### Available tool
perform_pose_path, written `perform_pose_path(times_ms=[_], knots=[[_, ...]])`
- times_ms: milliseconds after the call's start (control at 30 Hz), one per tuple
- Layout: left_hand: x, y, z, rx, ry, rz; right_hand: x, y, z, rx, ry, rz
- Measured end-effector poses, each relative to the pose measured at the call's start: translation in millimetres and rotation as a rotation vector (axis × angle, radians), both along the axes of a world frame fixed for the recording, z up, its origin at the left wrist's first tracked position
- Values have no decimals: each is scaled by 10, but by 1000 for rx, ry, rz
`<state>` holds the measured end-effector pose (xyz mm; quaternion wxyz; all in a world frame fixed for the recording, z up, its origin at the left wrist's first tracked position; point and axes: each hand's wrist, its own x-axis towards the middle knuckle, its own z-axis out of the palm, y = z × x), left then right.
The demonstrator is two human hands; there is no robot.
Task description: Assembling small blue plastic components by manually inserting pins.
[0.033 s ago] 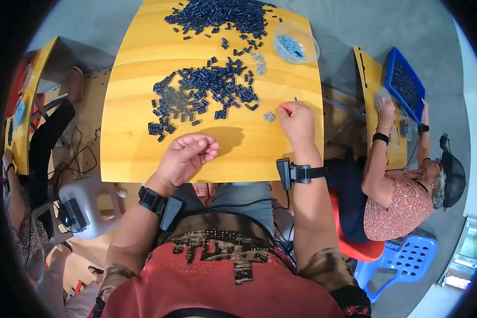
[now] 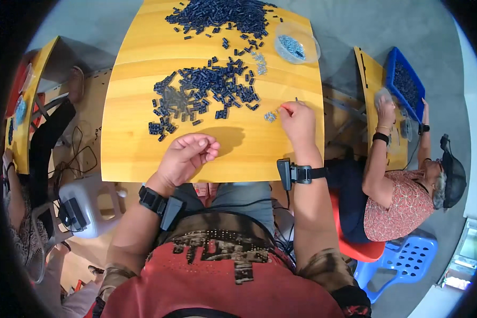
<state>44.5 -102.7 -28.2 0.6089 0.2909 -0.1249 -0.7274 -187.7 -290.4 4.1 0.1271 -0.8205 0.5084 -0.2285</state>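
My left hand [image 2: 188, 153] is raised over the near edge of the yellow table, palm turned up. Its fingers are curled, with the thumb against them; whatever they hold is hidden. Further right, my right hand [image 2: 298, 123] is closed in a pinch beside a little heap of small silvery metal pieces [image 2: 270, 116]. What its fingertips grip is too small to make out. A short dark tip [image 2: 296, 99] shows just beyond its knuckles. Ahead of both hands lies a spread pile of small black plastic parts [image 2: 212, 82].
A larger heap of black parts [image 2: 222, 16] covers the table's far end. At the far right stands a clear round tub [image 2: 298, 55] of metal pieces, near a loose scatter of them [image 2: 259, 63]. To the right, another person [image 2: 392, 212] works with a blue tray [image 2: 406, 82].
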Motion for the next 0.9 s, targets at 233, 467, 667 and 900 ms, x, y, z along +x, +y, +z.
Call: perform_pose_path(times_ms=[233, 467, 667, 900], knots=[[22, 12, -40, -12, -5, 6, 36, -23, -39, 33, 12, 41], [39, -5, -45, -58, 71, 1, 253, 105, 141, 60, -29, 64], [29, 7, -15, -41, 44, 5, 478, 213, 90, 36, 5, 215], [25, 24, -18, -14, 23, 5, 486, 277, 2, -61, 94, 241]])
